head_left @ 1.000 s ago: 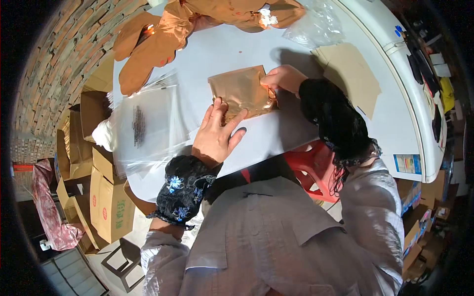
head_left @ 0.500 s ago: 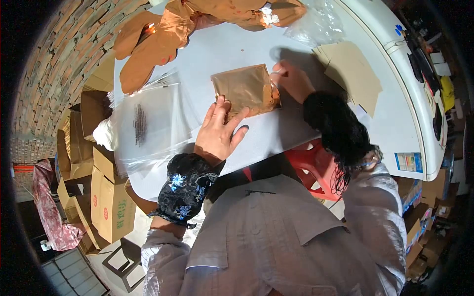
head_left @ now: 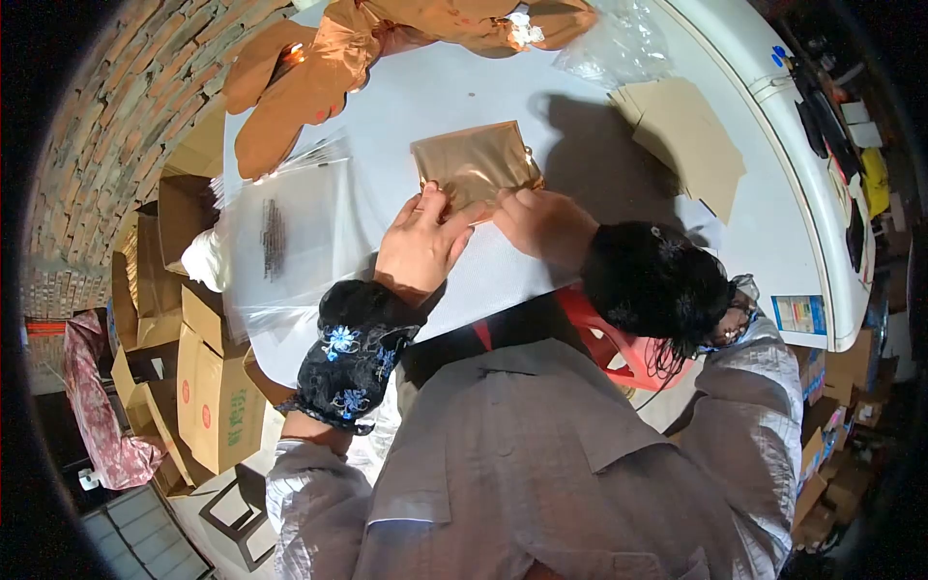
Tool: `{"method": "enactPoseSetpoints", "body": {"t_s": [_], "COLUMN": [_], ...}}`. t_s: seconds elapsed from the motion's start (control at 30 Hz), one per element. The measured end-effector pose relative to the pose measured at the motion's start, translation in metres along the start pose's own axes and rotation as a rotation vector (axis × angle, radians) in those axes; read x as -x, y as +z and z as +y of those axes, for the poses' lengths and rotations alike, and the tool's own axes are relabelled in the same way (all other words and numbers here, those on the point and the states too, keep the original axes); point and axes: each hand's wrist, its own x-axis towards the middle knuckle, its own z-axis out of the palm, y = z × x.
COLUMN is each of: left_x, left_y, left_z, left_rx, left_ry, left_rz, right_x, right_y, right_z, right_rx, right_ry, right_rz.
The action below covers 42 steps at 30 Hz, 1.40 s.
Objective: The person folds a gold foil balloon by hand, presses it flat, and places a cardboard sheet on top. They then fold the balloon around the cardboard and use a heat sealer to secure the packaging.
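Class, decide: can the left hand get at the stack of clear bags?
Probably yes: the left hand sits at the brown packet, and the clear bags lie beside it, nothing between.

bright overhead light | hard shadows | fisheye edges | dark vignette

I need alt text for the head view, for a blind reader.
Left hand and right hand rest on the near edge of a brown packet on a white table. Clear bags lie left, cardboard sheets right.
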Motion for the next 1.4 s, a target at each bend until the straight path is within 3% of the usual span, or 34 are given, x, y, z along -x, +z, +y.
{"method": "enactPoseSetpoints", "body": {"t_s": [0.2, 0.3, 0.5, 0.67, 0.8, 0.9, 0.93, 1.03, 1.07, 1.13, 1.23, 1.3, 1.4], "left_x": [-0.007, -0.01, -0.01, -0.029, -0.054, -0.064, -0.065, -0.05, -0.046, -0.039, -0.042, -0.041, -0.039], "left_y": [0.012, 0.003, 0.006, -0.011, -0.047, -0.06, -0.041, -0.007, 0.008, 0.033, 0.03, 0.064, 0.035], "left_z": [-0.009, -0.008, -0.014, -0.019, -0.029, -0.034, -0.049, -0.075, -0.079, -0.084, -0.071, -0.086, -0.059], "left_rx": [-0.272, -0.436, -0.444, -0.398, -0.282, 0.343, 0.61, 1.269, 1.357, 1.529, 1.442, 1.091, 1.228], "left_ry": [0.195, 0.262, 0.287, 0.312, 0.253, -0.132, -0.24, -0.714, -0.744, -0.806, -0.746, -0.582, -0.671], "left_rz": [0.028, 0.119, 0.112, 0.151, 0.353, 0.656, 0.736, 0.482, 0.402, 0.231, 0.183, 0.162, 0.094], "right_x": [-0.009, -0.011, -0.012, -0.024, -0.033, -0.043, -0.036, -0.021, -0.017, -0.001, 0.016, 0.025, 0.023], "right_y": [-0.002, -0.002, -0.007, -0.009, -0.02, -0.047, -0.039, -0.049, -0.045, -0.01, 0.014, 0.026, 0.026], "right_z": [0.004, 0.006, 0.0, -0.012, 0.01, 0.031, 0.039, 0.049, 0.051, 0.044, 0.036, 0.042, 0.04], "right_rx": [0.0, -0.065, -0.159, -0.135, -0.45, -0.733, -0.989, -1.669, -1.629, -1.653, -1.667, -1.627, -1.664], "right_ry": [-0.039, 0.072, 0.138, 0.362, 0.499, 0.718, 0.773, 1.111, 1.225, 1.318, 1.391, 1.397, 1.369], "right_rz": [0.054, 0.094, 0.154, 0.161, 0.252, 0.455, 0.594, 0.392, 0.257, 0.298, 0.283, 0.212, 0.254]}}
